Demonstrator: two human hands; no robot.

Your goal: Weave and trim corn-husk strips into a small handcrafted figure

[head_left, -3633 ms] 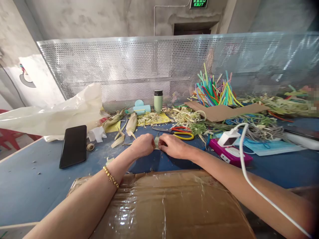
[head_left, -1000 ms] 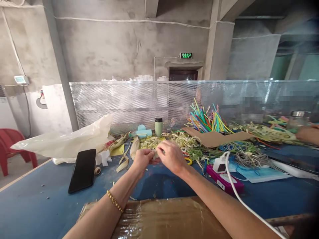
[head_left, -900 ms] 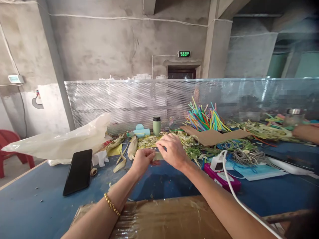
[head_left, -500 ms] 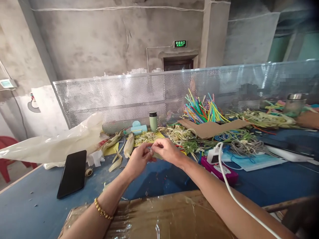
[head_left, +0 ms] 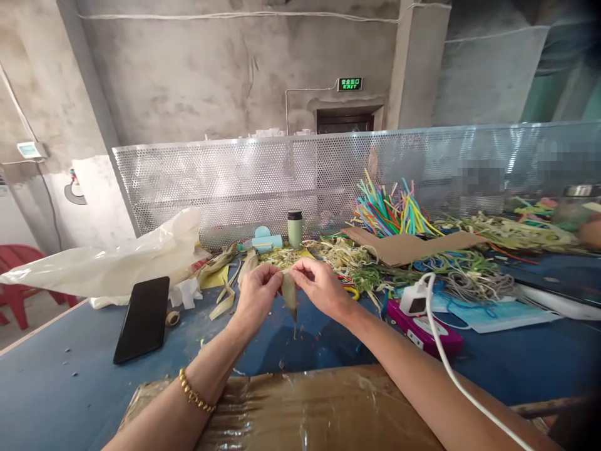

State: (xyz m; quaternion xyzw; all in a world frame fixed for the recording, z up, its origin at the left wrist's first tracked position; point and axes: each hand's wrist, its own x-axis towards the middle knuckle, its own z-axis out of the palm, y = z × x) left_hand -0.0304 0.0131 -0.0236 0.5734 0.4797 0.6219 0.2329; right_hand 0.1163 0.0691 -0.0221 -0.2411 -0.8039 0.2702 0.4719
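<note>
My left hand (head_left: pixel 256 294) and my right hand (head_left: pixel 323 289) meet in front of me above the blue table. Between their fingertips they pinch a pale green-tan strip of corn husk (head_left: pixel 290 299), its pointed tail hanging down. Both hands have their fingers closed on its upper edge. Loose dry husk pieces (head_left: pixel 224 305) lie on the table left of my left hand. Behind the hands spreads a heap of shredded husk fibres (head_left: pixel 345 258), and a yellow loop (head_left: pixel 352 293), perhaps a scissors handle, shows beside my right wrist.
A flattened cardboard box (head_left: pixel 305 413) lies under my forearms. On the left are a black phone (head_left: pixel 142 321) and a plastic bag (head_left: pixel 107 269). A green bottle (head_left: pixel 295 229) stands behind. To the right are colourful fuzzy stems (head_left: pixel 387 210), a purple power strip (head_left: pixel 425 326) and a white cable (head_left: pixel 434 332).
My fingertips have drawn slightly apart, and the husk strip now hangs down in plain view between them. The whole view has shifted a little, moving the surroundings rightward.
</note>
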